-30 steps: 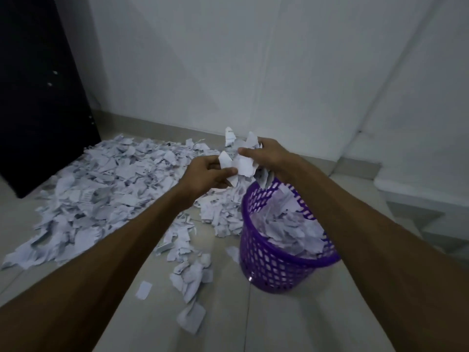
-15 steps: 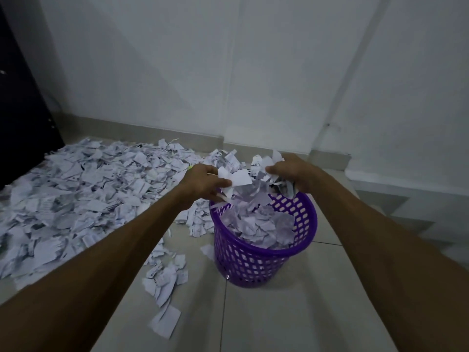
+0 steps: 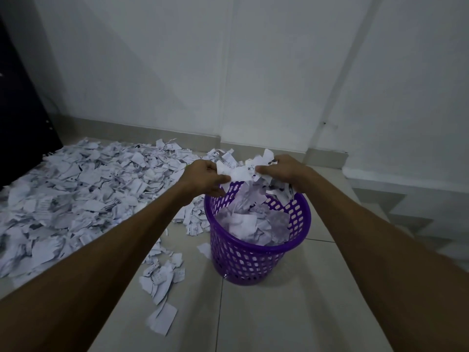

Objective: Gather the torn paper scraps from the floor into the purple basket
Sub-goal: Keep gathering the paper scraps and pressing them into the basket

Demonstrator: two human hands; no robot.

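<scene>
A purple perforated basket [image 3: 243, 260] stands on the tiled floor, partly filled with torn white paper. Both my hands hover over its far rim. My left hand [image 3: 203, 179] and my right hand [image 3: 281, 171] grip a bunch of paper scraps [image 3: 241, 171] between them, with some pieces hanging down into the basket. A wide heap of torn scraps [image 3: 76, 199] covers the floor to the left. A smaller trail of scraps [image 3: 162, 278] lies in front of the basket's left side.
White walls meet in a corner behind the basket, with a low skirting [image 3: 152, 128] along the floor. A dark cabinet [image 3: 20, 110] stands at the far left. A raised ledge [image 3: 406, 181] runs along the right wall. Bare floor tiles [image 3: 279, 313] lie near me.
Both hands carried the bunch of scraps from beside the basket to above its opening and lowered it. Scraps now hang into the basket. The view shifted, bringing the basket toward the centre.
</scene>
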